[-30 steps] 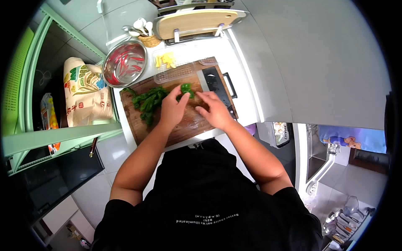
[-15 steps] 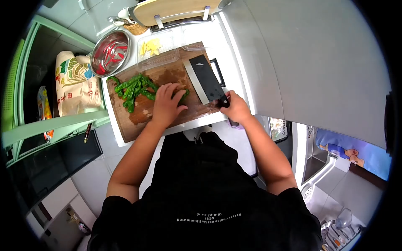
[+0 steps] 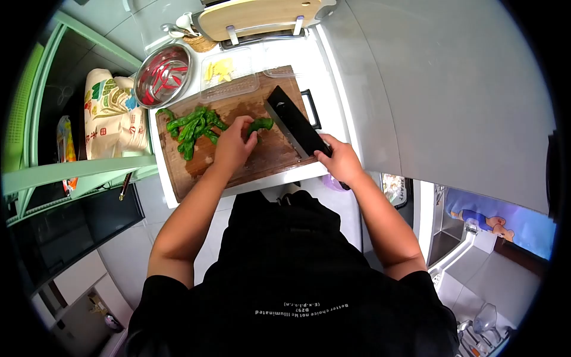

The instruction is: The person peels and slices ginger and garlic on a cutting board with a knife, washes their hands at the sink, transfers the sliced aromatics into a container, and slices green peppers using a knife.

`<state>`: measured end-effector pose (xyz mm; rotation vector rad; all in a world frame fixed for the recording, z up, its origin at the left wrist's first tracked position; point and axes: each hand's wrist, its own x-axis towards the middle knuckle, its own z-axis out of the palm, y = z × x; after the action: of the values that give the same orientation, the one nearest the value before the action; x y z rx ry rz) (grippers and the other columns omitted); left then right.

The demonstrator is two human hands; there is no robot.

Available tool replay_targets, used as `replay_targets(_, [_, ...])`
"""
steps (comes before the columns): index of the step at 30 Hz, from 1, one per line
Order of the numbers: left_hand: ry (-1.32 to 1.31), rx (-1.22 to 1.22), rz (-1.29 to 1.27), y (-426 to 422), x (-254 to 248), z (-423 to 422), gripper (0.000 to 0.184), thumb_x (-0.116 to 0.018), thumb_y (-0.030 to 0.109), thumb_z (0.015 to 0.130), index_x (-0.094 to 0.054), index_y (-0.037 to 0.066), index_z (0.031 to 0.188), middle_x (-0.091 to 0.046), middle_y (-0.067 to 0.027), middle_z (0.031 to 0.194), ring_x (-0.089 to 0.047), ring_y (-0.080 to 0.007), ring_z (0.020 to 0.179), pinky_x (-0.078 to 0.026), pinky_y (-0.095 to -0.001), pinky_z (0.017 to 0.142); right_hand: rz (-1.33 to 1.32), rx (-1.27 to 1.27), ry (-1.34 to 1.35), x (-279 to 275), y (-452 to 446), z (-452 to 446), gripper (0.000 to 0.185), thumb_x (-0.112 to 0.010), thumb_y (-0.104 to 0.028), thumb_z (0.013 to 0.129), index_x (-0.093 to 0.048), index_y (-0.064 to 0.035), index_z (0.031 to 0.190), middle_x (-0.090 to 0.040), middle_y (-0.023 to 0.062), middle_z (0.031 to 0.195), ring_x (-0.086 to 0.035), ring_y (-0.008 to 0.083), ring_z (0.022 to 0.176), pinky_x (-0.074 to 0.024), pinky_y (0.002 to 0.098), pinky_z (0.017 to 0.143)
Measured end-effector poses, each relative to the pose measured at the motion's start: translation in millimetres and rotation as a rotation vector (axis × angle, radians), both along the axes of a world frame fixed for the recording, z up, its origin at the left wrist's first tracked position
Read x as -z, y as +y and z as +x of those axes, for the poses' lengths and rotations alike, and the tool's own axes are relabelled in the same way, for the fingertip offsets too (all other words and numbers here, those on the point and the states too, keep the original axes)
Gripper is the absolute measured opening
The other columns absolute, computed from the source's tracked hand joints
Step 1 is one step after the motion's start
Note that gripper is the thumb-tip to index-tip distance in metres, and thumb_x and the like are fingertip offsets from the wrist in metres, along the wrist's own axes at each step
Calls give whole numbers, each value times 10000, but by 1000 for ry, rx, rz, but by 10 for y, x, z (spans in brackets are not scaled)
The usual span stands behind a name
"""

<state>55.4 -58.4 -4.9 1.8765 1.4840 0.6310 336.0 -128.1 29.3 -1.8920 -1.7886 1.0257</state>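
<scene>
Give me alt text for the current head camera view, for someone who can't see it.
The right hand grips a black cleaver over a wooden cutting board, while the left hand touches a green pepper. More green peppers lie at the board's left; behind it sit a metal bowl of red peppers and a clear tray of yellow pieces.

matt black blade [image 3: 294, 124], worn wooden board [image 3: 238, 163], shiny metal bowl [image 3: 163, 75].

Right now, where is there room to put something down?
On the board, its near-left corner below the pepper pile; also between tray, knife and left hand. Crowded: far left, where bowl, basket and tray sit close.
</scene>
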Motion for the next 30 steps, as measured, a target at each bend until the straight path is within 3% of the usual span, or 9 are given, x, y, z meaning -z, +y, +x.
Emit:
replay_targets(2, [-178, -112, -226, -81, -35, 28, 328, -694, 137, 841, -572, 49, 1132, -652, -142, 880, -652, -308, 819, -520, -386, 738, -72, 37, 130, 126, -33, -2, 412, -683, -150, 855, -542, -69, 1233, -676, 210, 791, -670, 370, 725, -533, 404, 695])
replay_targets(5, [-93, -80, -277, -166, 325, 6, 323, -695, 153, 848, -572, 35, 1122, -642, -138, 827, -652, -294, 756, -522, -375, 696, -71, 42, 129, 262, -42, -109, 404, -659, -138, 861, -565, -104, 1252, -680, 225, 824, -673, 394, 780, -532, 437, 735])
replay_targets(6, [-33, -96, -319, -150, 328, 0, 352, -718, 180, 832, -581, 40, 1124, -641, -140, 900, -647, -302, 841, -519, -378, 755, -57, 41, 94, 239, -40, -175, 399, -651, -131, 863, -573, -117, 1254, -681, 228, 832, -675, 394, 791, -532, 447, 742])
replay_targets(9, [66, -6, 230, -238, 324, -15, 344, -723, 169, 824, -596, 54, 1122, -624, -139, 1017, -616, -321, 951, -505, -393, 817, -125, 145, 94, 58, -9, -344, 412, -629, -118, 867, -580, -146, 1275, -684, 233, 854, -668, 399, 813, -527, 467, 761])
replay_targets(13, [-80, 151, 265, -183, 364, -4, 285, -727, 101, 815, -622, 54, 1076, -583, -132, 1101, -571, -359, 1031, -482, -418, 876, 2, -75, -280, -13, 36, -406, 447, -601, -65, 850, -605, -171, 1284, -678, 219, 842, -659, 398, 761, -537, 428, 715])
replay_targets(17, [-118, 168, 357, -141, 516, 82, 239, -719, 67, 785, -660, 65, 1016, -588, -117, 1019, -581, -338, 968, -497, -413, 833, -154, -21, -195, 30, 83, -459, 428, -552, -118, 866, -619, -209, 1278, -688, 214, 893, -663, 394, 817, -546, 477, 772])
replay_targets(21, [-68, 221, 439, -120, 583, 57, 221, -728, 64, 745, -694, 91, 962, -595, -90, 961, -586, -301, 908, -508, -397, 790, -6, -11, -163, -52, 19, -618, 421, -567, -114, 858, -628, -205, 1265, -689, 210, 854, -666, 402, 769, -551, 480, 733])
replay_targets(30, [-62, 238, 549, -100, 654, 15, 182, -732, 64, 736, -698, 102, 911, -598, -53, 910, -579, -260, 859, -508, -360, 747, -58, -168, -366, -317, -81, -749, 466, -608, -72, 827, -616, -183, 1280, -673, 208, 770, -656, 397, 681, -555, 480, 678])
